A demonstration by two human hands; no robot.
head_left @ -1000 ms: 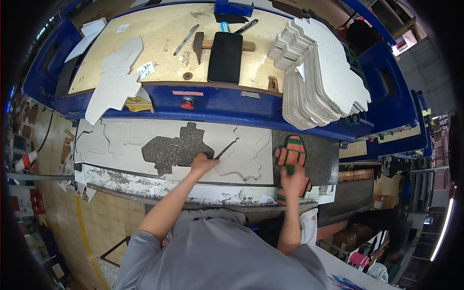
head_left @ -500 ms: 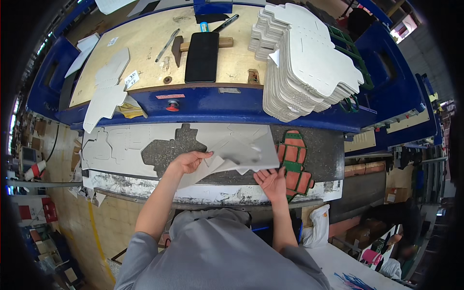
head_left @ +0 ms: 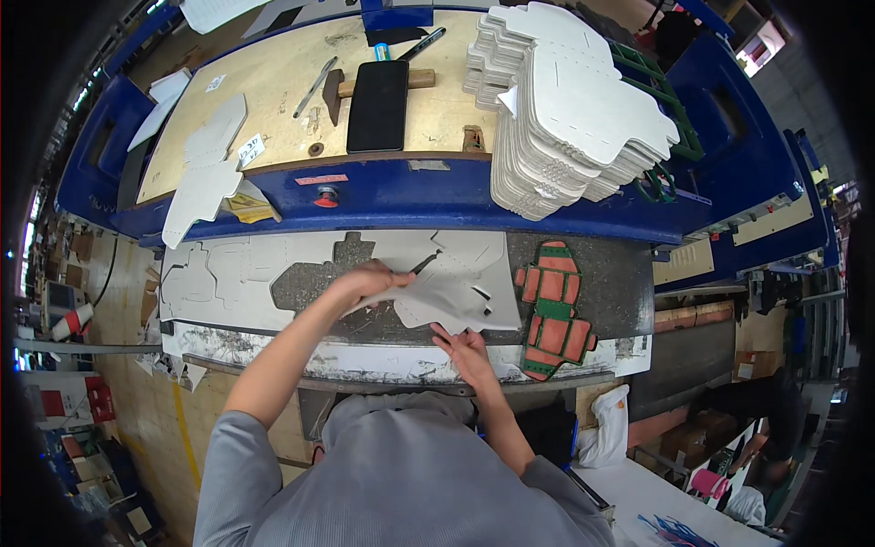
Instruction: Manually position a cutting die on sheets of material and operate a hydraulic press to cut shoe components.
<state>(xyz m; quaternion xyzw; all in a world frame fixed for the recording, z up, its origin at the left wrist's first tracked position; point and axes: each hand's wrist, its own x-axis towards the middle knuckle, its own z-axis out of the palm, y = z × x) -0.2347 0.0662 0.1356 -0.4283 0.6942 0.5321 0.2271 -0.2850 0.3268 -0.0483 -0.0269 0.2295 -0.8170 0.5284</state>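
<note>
My left hand (head_left: 369,278) is closed on a lifted, bent part of a white cardboard sheet (head_left: 492,264), beside a dark cut-out gap. My right hand (head_left: 469,357) sits at the sheet's near edge with its fingers apart, palm turned partly up. Cut lines and slots run through the sheet, and its left part (head_left: 246,260) lies flat on the dark speckled cutting bed (head_left: 602,273). A green cutting die with red-orange pads (head_left: 553,310) rests on the bed, right of the sheet.
Across the blue machine beam (head_left: 383,196) is a wooden top with a black phone (head_left: 376,109), a hammer (head_left: 335,96), pens and a cut cardboard piece (head_left: 208,173). A tall stack of cut cardboard (head_left: 583,100) stands at right. Another person (head_left: 761,424) is at far lower right.
My left hand has moved slightly right and up, raising and bending the cardboard. My right hand has shifted left along the near edge, and the die shows more fully.
</note>
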